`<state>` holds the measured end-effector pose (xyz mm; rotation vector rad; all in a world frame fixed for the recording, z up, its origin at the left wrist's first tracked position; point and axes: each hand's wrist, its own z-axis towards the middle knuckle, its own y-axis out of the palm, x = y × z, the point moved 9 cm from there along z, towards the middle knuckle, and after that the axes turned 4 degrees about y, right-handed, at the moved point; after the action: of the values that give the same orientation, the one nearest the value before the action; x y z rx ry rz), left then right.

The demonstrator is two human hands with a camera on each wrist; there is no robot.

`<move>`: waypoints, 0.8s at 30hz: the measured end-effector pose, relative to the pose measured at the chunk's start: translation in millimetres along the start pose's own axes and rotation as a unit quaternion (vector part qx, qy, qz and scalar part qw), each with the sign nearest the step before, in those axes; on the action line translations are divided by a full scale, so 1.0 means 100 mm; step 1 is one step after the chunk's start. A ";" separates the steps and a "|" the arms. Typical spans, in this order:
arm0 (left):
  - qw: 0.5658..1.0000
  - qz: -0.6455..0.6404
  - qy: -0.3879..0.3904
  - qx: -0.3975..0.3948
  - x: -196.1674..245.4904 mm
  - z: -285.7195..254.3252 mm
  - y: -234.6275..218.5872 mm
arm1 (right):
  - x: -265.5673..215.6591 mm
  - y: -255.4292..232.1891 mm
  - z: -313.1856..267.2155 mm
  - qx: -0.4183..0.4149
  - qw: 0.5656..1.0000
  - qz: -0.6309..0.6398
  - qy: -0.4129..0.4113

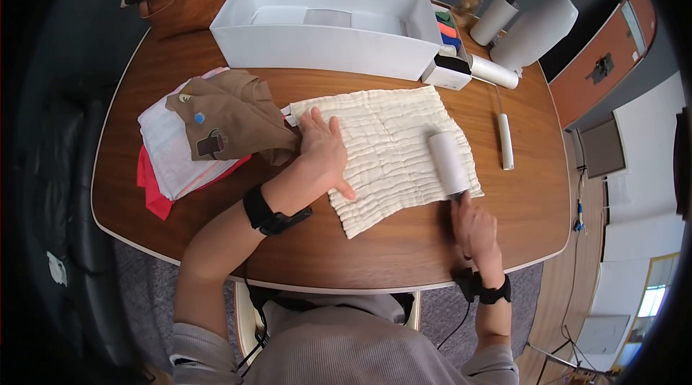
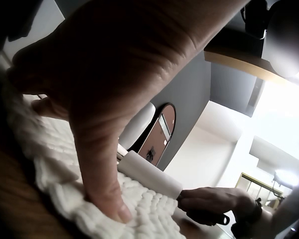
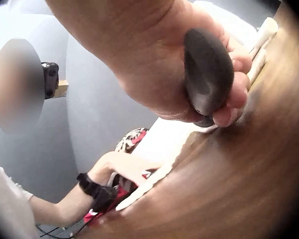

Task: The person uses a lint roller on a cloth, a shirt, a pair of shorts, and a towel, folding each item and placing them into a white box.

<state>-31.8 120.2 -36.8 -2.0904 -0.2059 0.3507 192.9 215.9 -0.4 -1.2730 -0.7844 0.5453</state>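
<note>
Left hand [image 1: 324, 151] presses ribbed cloth [image 1: 393, 147], fingers spread, likely anchoring it. Right hand [image 1: 476, 231], fingers curled, grips lint roller [image 1: 448, 163].

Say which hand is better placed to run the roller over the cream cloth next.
The right hand, I'd judge: it grips the roller by its dark handle, over the cream cloth, while the left hand rests on the cloth.
</note>
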 end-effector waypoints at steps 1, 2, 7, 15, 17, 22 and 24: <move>1.000 0.000 0.001 -0.006 0.00 0.00 -0.01 | 0.17 0.11 0.02 0.011 0.999 -0.026 0.018; 1.000 0.000 0.001 -0.012 0.00 0.00 0.00 | 0.34 0.17 0.04 0.022 0.998 -0.052 0.036; 1.000 -0.006 -0.001 -0.003 0.00 0.00 0.01 | 0.95 0.27 0.08 -0.024 0.990 0.013 0.138; 1.000 -0.013 -0.007 -0.007 -0.01 0.00 0.01 | -0.10 -0.21 -0.06 -0.186 0.972 0.141 -0.025; 1.000 -0.022 -0.011 -0.001 -0.02 0.02 0.05 | -0.35 -0.22 -0.14 -0.212 0.960 0.153 -0.100; 0.999 -0.038 -0.012 -0.008 -0.03 0.00 0.05 | -0.30 0.06 -0.28 -0.333 0.923 0.176 -0.076; 0.999 -0.038 -0.011 -0.011 -0.02 0.00 0.05 | -0.09 0.19 -0.27 -0.327 0.939 0.086 -0.053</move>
<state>-34.1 117.1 -41.0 -2.0941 -0.3024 0.3278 209.4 196.7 -23.3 -1.9530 -0.9963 0.5117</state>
